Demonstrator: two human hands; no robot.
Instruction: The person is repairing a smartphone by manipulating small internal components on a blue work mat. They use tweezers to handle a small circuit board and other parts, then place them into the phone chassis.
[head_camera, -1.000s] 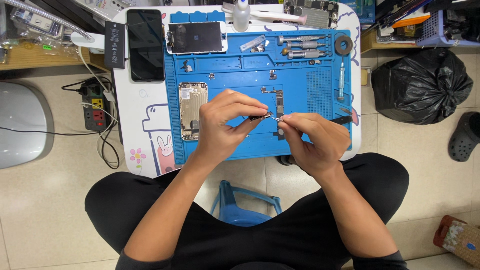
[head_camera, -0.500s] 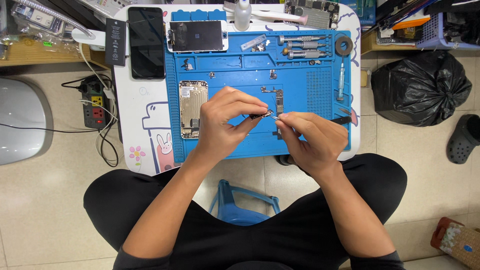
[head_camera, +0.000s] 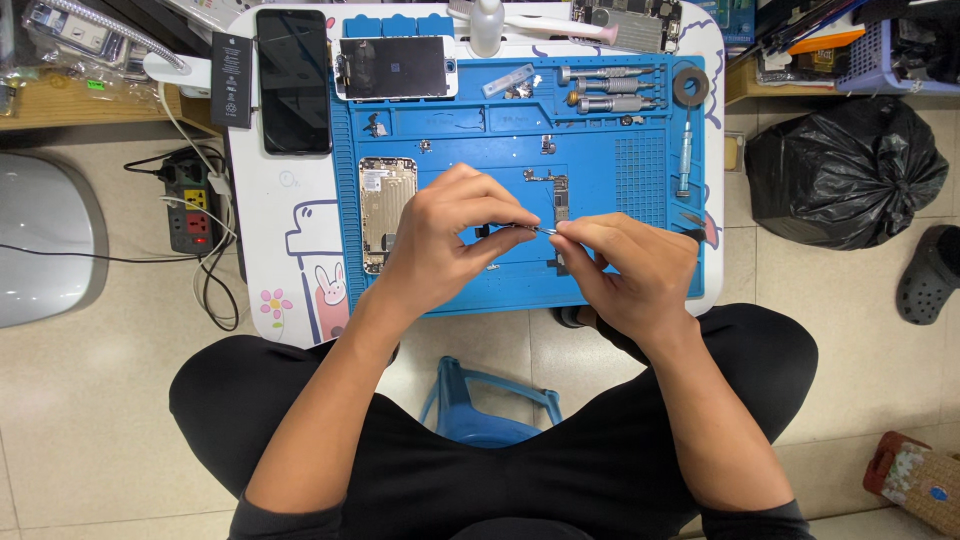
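A matt blue rubbery work mat (head_camera: 600, 270) carries a brushed-metal phone back shell (head_camera: 385, 205); nearby sits a glossy crinkled black plastic bag (head_camera: 840, 170).

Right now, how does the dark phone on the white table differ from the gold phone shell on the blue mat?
The dark phone lies whole, glass screen up, on the white table; the gold phone shell is opened, its insides bare, on the blue mat. The dark phone looks larger and lies farther from the left hand. Both lie flat, lengthwise.
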